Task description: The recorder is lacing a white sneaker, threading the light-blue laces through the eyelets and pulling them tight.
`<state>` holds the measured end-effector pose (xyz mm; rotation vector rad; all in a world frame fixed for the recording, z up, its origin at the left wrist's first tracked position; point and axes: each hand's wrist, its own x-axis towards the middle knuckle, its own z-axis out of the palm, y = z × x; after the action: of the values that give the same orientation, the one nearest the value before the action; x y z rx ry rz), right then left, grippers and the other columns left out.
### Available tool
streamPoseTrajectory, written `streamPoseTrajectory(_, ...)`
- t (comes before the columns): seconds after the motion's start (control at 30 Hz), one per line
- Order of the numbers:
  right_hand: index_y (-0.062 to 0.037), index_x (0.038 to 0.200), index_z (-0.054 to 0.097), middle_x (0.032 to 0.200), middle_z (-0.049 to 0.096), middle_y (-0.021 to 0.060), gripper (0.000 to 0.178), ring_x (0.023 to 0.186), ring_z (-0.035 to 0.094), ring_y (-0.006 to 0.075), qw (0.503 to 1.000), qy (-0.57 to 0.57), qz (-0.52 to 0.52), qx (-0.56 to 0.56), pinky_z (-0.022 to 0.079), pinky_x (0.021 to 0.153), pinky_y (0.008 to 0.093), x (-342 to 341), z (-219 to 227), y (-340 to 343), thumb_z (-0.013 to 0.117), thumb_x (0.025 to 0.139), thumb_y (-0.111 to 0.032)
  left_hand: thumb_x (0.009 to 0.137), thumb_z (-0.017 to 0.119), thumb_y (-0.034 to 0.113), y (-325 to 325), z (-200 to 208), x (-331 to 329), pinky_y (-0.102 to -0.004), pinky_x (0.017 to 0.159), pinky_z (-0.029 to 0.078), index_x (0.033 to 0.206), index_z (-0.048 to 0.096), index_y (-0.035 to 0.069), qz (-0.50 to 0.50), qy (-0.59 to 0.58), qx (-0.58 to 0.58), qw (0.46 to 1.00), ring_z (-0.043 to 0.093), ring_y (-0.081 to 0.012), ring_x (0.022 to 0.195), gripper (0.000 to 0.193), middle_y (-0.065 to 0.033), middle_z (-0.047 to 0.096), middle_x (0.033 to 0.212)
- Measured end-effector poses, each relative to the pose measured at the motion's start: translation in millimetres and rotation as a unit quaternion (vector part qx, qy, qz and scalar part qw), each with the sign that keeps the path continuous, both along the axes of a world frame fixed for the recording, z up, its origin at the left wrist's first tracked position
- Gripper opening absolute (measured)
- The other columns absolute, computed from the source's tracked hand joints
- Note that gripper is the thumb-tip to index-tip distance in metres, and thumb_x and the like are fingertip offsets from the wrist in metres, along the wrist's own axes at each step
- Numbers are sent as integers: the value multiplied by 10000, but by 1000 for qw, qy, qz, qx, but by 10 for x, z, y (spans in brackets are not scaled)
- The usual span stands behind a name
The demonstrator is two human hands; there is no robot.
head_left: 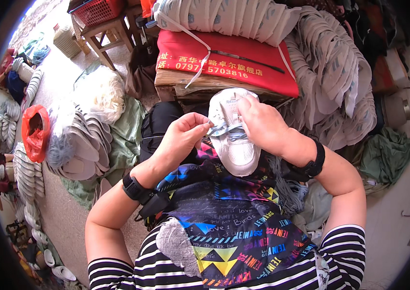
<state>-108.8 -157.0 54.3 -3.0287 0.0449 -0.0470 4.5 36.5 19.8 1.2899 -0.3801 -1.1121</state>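
A white shoe upper [238, 157], toe toward me, rests over my lap with a blue-grey lace [236, 131] crossing its eyelet area. At its left side, my left hand [178, 137] has thumb and forefinger pinched together on a stretch of that lace. My right hand [267, 123] is closed over the upper's right side, its fingertips partly hidden behind the hand. A patterned dark apron [243, 217] lies beneath the upper, across my lap.
Ahead stands a bundle with a red cloth cover [229, 58], topped by a row of white uppers [229, 19]. More stacked uppers [330, 67] hang at right. On the left are a pile of uppers [86, 145], white laces [101, 94], a red bag [35, 133] and a wooden stool [106, 34].
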Motion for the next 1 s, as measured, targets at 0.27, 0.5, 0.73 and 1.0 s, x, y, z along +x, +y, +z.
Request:
streamPoseTrajectory(0.27,67,1059,478,972,600,233,270,804,665,381,998,-38,15,37,563,669,424,98,-98,-50,540,809,-14,962,615,188,-62,-36,-20,-176,550,324,1031,612,64,-15,-4,-1,1000,432,-10,614,142,79,533,745)
streamPoseTrajectory(0.5,-2,1055,468,999,573,199,263,899,607,400,997,10,-14,73,506,746,475,85,123,-67,563,811,-32,969,602,186,-38,-8,-53,-169,572,337,1031,613,66,-19,4,0,1000,442,-12,625,135,78,541,769)
streamPoseTrajectory(0.73,-18,981,517,986,571,180,199,895,606,380,992,-69,-24,98,504,738,460,-2,-70,-98,558,786,-16,969,600,186,15,-71,8,-174,565,328,1039,617,68,-5,11,9,1000,439,-9,623,138,79,540,757)
streamPoseTrajectory(1.0,-34,974,528,930,602,154,195,866,620,365,991,-58,-10,124,505,722,457,61,-81,9,562,783,-14,972,598,182,-111,-97,-65,-174,556,330,1022,611,63,-31,15,12,999,437,-4,629,129,77,542,761)
